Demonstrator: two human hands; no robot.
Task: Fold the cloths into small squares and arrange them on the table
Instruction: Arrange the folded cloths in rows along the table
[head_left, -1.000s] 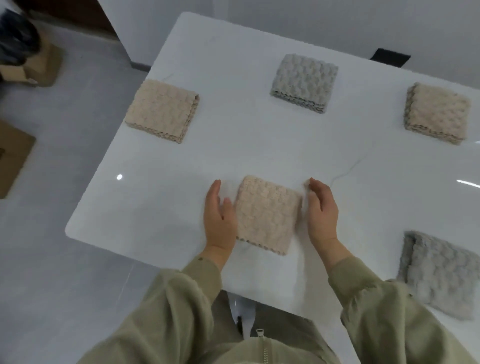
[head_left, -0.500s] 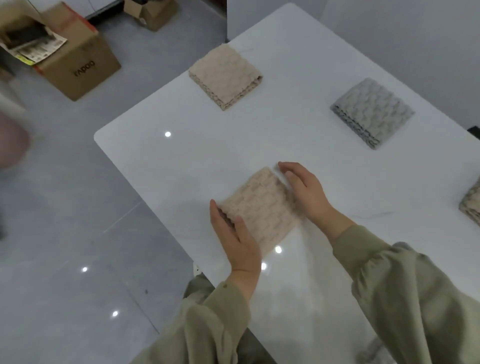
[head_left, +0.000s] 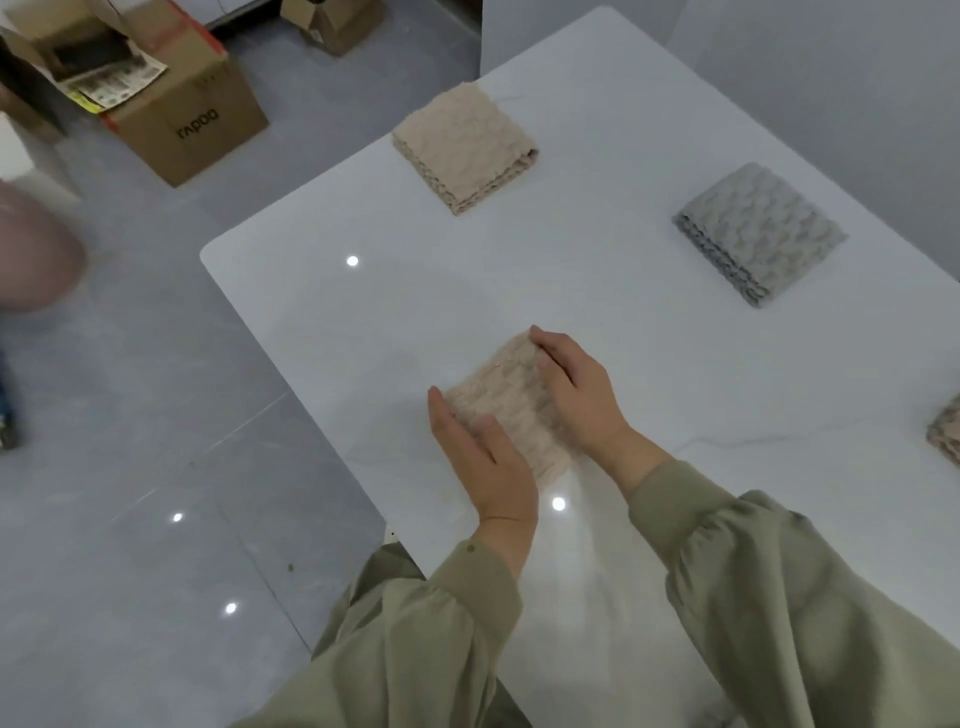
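A folded beige cloth (head_left: 506, 400) lies on the white table (head_left: 597, 322) near its left edge. My left hand (head_left: 480, 457) presses flat against the cloth's near-left side, fingers straight. My right hand (head_left: 579, 395) rests on the cloth's right side with its fingers bent over the top. Another folded beige cloth (head_left: 462, 148) lies at the far left of the table, and a folded grey cloth (head_left: 756, 231) sits farther right. The corner of one more folded beige cloth (head_left: 946, 434) shows at the right edge of the view.
Left of the table is grey tiled floor with a cardboard box (head_left: 176, 109) and a smaller box (head_left: 330, 21) behind it. A blurred pink shape (head_left: 31, 254) of a person shows at the far left. A white wall runs behind the table.
My view has swung left and the cloth now appears turned. Both hands have closed in on the cloth; my right hand has come partly onto its top.
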